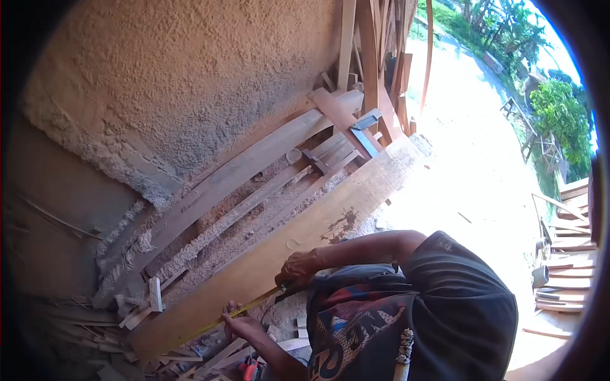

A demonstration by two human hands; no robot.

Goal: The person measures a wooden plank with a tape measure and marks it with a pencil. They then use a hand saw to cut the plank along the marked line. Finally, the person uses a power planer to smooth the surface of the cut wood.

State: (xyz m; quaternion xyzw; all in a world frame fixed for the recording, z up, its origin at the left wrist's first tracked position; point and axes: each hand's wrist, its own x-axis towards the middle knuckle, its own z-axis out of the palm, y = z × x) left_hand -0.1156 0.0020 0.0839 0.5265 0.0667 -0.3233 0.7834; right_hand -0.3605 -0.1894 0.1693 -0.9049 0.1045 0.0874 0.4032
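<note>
A long pale wooden board (289, 238) runs diagonally in front of me, with a dark stain and pencil-like curved marks on its face. Along its near edge a yellow measuring tape blade (259, 299) is drawn out toward the lower left. My right hand (298, 267) is closed round the dark tape measure case, mostly hidden by the fingers, above the board's near edge. Farther down the blade, my left hand (241, 322) pinches the tape between thumb and fingers, close to that same edge. The tape's far end is hard to make out.
Behind the board lie a thick beam (238, 174), narrower strips and wood shavings, beside a rough wall (190, 76). A metal try square (365, 141) rests on a crossing plank (337, 111). Offcuts and a red tool (249, 368) lie below. Stacked timber (565, 286) stands at right.
</note>
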